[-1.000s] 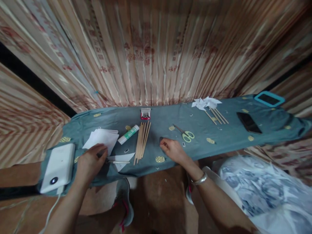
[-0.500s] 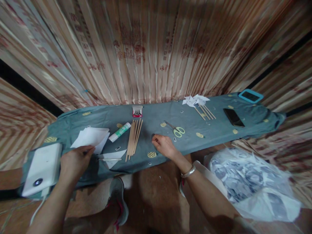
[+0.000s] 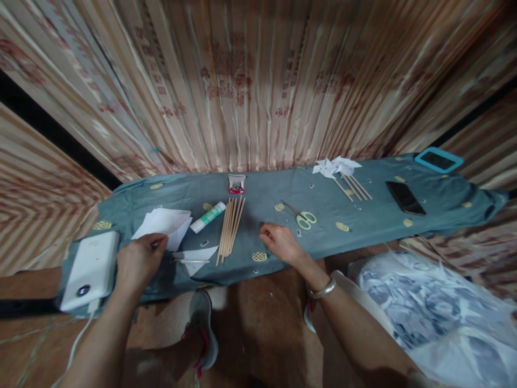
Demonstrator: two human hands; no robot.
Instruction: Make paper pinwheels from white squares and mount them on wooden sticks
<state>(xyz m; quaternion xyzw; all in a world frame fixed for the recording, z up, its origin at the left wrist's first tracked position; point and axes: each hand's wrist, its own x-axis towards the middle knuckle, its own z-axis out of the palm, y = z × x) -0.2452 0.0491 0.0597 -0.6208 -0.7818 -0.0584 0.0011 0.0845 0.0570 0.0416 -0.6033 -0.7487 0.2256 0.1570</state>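
Observation:
My left hand (image 3: 139, 262) rests on the blue-grey cloth (image 3: 266, 196) at the near corner of a stack of white paper (image 3: 163, 223), fingers curled and pinching something small and dark that I cannot make out. My right hand (image 3: 280, 243) lies curled on the cloth right of a bundle of wooden sticks (image 3: 230, 229), its fingertips pressed together at a small dark spot. Between my hands lie a folded white paper piece (image 3: 197, 256) with a stick across it and a glue stick (image 3: 208, 217).
A white power bank (image 3: 91, 269) with a cable sits at the left end. Yellow-handled scissors (image 3: 304, 217), a small red box (image 3: 236, 184), finished paper pinwheels (image 3: 337, 167) on sticks, a black phone (image 3: 405, 198) and a teal-framed device (image 3: 438, 160) lie further along. A plastic bag (image 3: 424, 307) is at lower right.
The camera view swung left and then back right. Both hands stay in nearly the same places on the cloth, the left one still at the paper stack's corner.

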